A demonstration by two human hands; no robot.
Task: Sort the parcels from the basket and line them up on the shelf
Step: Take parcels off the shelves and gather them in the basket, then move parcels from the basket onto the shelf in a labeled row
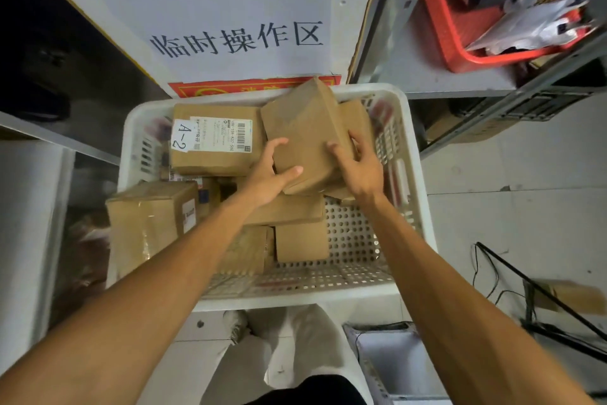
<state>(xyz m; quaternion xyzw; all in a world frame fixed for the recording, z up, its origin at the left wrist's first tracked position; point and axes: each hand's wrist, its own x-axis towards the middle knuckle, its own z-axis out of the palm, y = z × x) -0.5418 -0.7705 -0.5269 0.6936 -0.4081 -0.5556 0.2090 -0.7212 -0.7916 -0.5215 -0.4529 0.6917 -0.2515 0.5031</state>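
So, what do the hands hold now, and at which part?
Both hold one plain box, tilted over the basket: left hand at its near left edge, right hand on its right side.

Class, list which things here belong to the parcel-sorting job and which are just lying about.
Job: white basket, held box, A-2 parcel, left hand, right hand.
Lying about: red basket, floor sign, stray carton.

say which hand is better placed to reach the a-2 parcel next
Left, probably. The left hand grips the tilted parcel right beside the A-2 parcel; the right hand grips that parcel's other side and would have to cross over it.
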